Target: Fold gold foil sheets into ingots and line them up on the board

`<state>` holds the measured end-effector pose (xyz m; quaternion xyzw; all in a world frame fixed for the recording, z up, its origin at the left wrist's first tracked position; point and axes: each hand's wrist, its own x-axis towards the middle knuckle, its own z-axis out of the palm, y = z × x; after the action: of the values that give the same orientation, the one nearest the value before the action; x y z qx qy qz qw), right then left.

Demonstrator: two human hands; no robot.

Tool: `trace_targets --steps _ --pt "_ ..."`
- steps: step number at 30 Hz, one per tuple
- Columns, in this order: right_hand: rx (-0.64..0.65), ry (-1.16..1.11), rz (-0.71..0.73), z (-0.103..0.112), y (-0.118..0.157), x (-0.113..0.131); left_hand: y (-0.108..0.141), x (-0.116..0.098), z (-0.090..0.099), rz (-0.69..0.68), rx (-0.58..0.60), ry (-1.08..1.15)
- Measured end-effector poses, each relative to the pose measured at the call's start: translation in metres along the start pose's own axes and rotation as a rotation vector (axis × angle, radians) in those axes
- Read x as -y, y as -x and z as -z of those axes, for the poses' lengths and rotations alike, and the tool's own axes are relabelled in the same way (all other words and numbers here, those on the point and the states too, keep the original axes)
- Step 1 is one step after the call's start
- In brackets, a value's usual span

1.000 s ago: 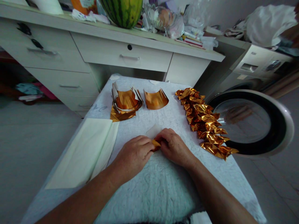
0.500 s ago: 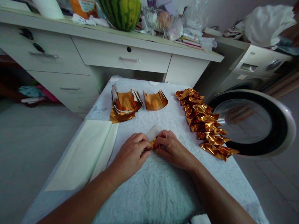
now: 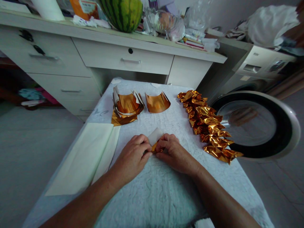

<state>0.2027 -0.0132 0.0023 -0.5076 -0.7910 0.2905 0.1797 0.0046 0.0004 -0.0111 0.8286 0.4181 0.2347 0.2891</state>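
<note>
A small gold foil sheet (image 3: 154, 147) with whitish paper (image 3: 155, 135) behind it lies between my hands at the middle of the cloth-covered table. My left hand (image 3: 136, 155) pinches its left end, and my right hand (image 3: 171, 152) grips its right side with curled fingers. Most of the foil is hidden by my fingers. Beyond them sit a stack of curved gold sheets (image 3: 128, 104) and a single curved gold sheet (image 3: 157, 102). Folded gold foil pieces (image 3: 209, 120) form a long row to the right.
Pale paper sheets (image 3: 80, 158) lie on the table's left side. Behind is a white counter with drawers (image 3: 128, 53), holding a watermelon (image 3: 123, 14) and plastic bags. An open washing machine door (image 3: 256, 125) stands close at the right.
My right hand has shifted slightly at the foil, and a little more gold shows between my hands. The left hand has barely moved.
</note>
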Motion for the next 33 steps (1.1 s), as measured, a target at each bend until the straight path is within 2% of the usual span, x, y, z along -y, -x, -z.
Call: trace_targets --steps 6,23,33 --pt "-0.008 0.008 0.011 0.000 -0.001 0.001 0.001 -0.002 0.001 0.020 -0.025 -0.018" --pt "-0.115 0.050 -0.158 -0.014 -0.008 0.009 -0.001 0.001 0.000 0.064 -0.032 -0.052" --pt "-0.192 0.067 -0.175 -0.017 -0.007 0.008 0.001 -0.001 0.000 0.053 -0.023 -0.108"
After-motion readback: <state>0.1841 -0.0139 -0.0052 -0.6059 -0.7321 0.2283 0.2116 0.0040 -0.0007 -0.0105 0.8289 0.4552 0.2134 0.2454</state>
